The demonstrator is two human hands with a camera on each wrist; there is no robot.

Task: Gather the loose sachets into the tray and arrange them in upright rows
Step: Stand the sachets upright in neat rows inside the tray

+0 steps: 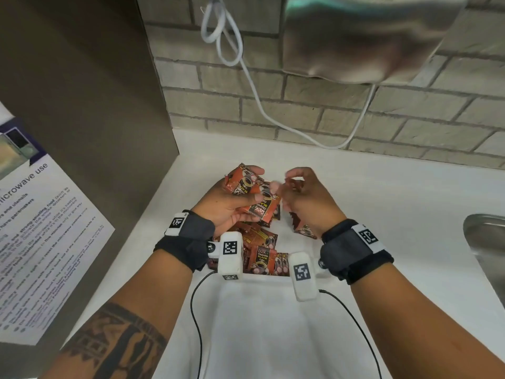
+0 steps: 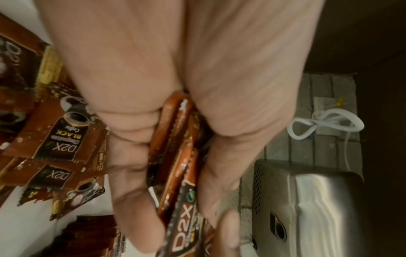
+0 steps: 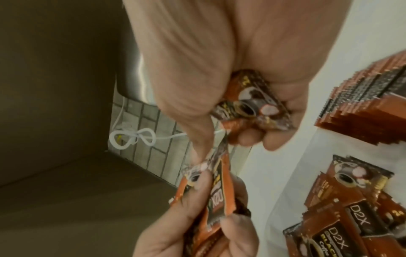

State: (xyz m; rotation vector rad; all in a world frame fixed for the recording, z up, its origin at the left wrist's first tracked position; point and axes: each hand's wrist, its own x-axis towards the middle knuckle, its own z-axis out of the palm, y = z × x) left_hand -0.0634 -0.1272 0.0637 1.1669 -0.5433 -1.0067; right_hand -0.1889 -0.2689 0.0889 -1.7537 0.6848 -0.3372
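Observation:
My left hand [image 1: 232, 199] grips a fanned stack of orange-brown D2X coffee sachets [image 1: 252, 194], seen edge-on between thumb and fingers in the left wrist view [image 2: 175, 153]. My right hand [image 1: 310, 199] is beside it, fingers curled round one sachet [image 3: 252, 104] in the palm, its thumb touching the top of the stack [image 3: 217, 196]. Below both hands, several loose sachets [image 1: 262, 251] lie in a heap inside the white tray [image 1: 262, 279]. A tight upright row of sachets [image 3: 362, 97] stands at the tray's right side.
A white counter [image 1: 382, 203] runs to a grey brick wall. A steel sink [image 1: 486, 242] is at the right edge. A steel appliance [image 1: 369, 36] hangs above with a looped white cord [image 1: 247, 69]. A brown panel with a microwave notice [image 1: 41, 242] stands on the left.

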